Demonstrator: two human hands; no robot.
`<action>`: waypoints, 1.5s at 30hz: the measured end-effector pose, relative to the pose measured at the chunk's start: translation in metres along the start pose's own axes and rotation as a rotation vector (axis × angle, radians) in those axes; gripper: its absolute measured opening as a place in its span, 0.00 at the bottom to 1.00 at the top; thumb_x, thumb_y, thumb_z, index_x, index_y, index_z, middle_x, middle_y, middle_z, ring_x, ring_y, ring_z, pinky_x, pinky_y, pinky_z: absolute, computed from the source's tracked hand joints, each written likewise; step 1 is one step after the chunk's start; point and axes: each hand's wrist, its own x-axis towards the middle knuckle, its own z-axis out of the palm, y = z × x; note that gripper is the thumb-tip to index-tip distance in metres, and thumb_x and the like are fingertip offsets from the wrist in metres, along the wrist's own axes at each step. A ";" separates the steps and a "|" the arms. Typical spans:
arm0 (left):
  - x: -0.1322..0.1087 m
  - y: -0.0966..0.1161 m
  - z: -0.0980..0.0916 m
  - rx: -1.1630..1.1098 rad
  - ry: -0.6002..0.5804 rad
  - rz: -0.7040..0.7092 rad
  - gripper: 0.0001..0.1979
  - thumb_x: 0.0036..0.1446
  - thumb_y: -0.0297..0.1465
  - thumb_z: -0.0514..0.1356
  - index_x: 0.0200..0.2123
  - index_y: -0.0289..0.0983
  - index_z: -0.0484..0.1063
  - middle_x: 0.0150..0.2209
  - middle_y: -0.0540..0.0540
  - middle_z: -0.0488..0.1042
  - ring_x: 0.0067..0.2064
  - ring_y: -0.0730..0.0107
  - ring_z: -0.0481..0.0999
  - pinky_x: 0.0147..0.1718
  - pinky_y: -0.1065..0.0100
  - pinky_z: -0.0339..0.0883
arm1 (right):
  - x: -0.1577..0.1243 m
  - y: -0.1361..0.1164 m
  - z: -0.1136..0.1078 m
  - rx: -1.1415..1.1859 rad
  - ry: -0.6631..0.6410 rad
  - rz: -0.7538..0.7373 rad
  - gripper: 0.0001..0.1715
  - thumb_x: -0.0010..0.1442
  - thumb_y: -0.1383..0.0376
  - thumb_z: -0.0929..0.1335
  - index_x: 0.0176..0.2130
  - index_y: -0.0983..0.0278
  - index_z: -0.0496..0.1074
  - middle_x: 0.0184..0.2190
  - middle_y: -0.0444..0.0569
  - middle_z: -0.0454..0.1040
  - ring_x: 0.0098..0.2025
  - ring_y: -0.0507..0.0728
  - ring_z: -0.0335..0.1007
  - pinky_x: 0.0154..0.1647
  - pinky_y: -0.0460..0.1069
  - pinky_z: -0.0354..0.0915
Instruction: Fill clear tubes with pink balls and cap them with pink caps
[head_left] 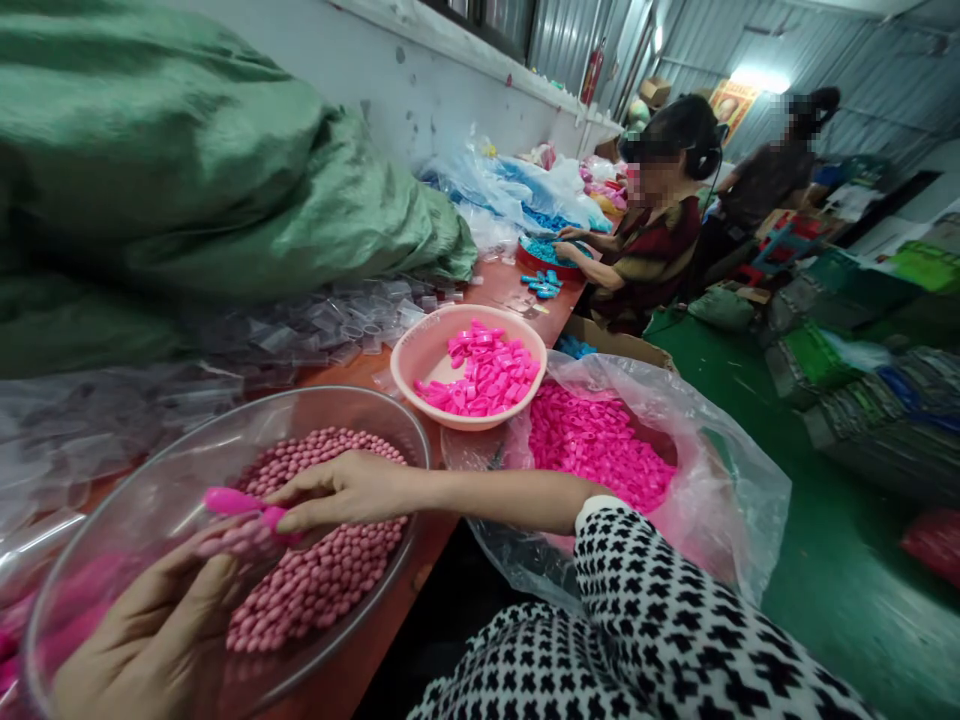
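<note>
Over a large clear bowl (420, 440) of dusty-pink beads (330, 570), my two hands come together. My left hand (150, 630) is closed around a small see-through holder with pink beads (232, 537) showing in it; its exact shape is blurred. My right hand (349, 490) pinches a bright pink plastic piece (234, 501) against the upper end of that holder. How the two parts fit together is hidden by my fingers. Just beyond the bowl stands a pale pink basin (409, 385) with glossy pink plastic pieces (491, 370) in it.
An open plastic bag (720, 470) of pink pieces lies right of my forearm. Clear plastic parts (322, 320) are heaped along the wall under a big green sack (225, 170). Farther along the table, a co-worker (660, 230) handles blue pieces at a red tray (529, 262).
</note>
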 end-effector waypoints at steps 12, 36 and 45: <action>-0.021 -0.001 0.017 -0.059 0.180 0.106 0.21 0.53 0.46 0.68 0.42 0.36 0.81 0.41 0.42 0.84 0.43 0.57 0.83 0.46 0.59 0.80 | -0.025 -0.012 -0.025 0.030 0.043 -0.262 0.20 0.53 0.60 0.77 0.45 0.62 0.78 0.44 0.47 0.80 0.43 0.54 0.75 0.48 0.49 0.71; -0.029 -0.020 0.014 0.283 0.214 0.578 0.09 0.65 0.27 0.61 0.41 0.36 0.83 0.37 0.45 0.84 0.37 0.68 0.82 0.39 0.72 0.73 | -0.012 -0.005 -0.009 -0.680 -0.115 -0.691 0.10 0.63 0.63 0.72 0.32 0.64 0.70 0.26 0.44 0.70 0.28 0.51 0.65 0.31 0.47 0.61; -0.022 -0.014 0.015 0.136 0.069 0.390 0.10 0.60 0.37 0.66 0.36 0.39 0.85 0.37 0.45 0.85 0.38 0.61 0.83 0.42 0.66 0.75 | 0.004 -0.051 -0.025 -1.193 -0.460 -0.874 0.38 0.66 0.69 0.67 0.70 0.53 0.56 0.72 0.48 0.58 0.74 0.63 0.50 0.67 0.62 0.59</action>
